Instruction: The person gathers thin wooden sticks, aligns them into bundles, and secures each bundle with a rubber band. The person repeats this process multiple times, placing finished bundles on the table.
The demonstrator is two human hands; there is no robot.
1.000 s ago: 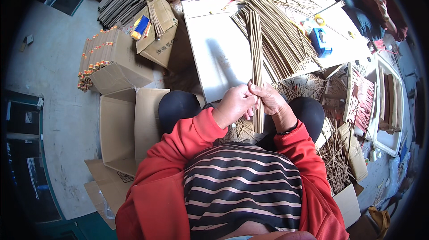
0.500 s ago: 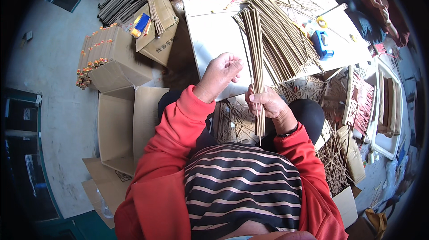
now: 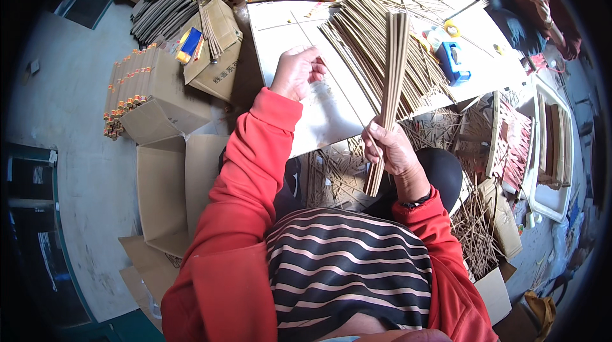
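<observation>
In my right hand (image 3: 392, 147) is a bundle of thin brown incense sticks (image 3: 394, 65). It stands tilted, with its top leaning right over the table and its lower ends showing beneath my fist. My left hand (image 3: 298, 73) is closed, thumb and forefinger pinched on a single incense stick (image 3: 341, 89). This stick slants from above that hand down to the fingers of my right hand. Behind the bundle, a wide fanned pile of incense sticks (image 3: 357, 29) lies on the white table (image 3: 271, 36).
A blue tape dispenser (image 3: 454, 61) and a yellow tape roll (image 3: 451, 28) sit at the table's right. Banded incense bundles (image 3: 131, 90) lie by cardboard boxes (image 3: 162, 189) at left. Broken sticks (image 3: 478, 237) fill a box at right. Another person (image 3: 539, 7) is at the far right.
My left hand has moved up and left, and a single stick now stretches between my hands. The bundle in my right hand has tilted, its top swinging right. The view has shifted slightly.
</observation>
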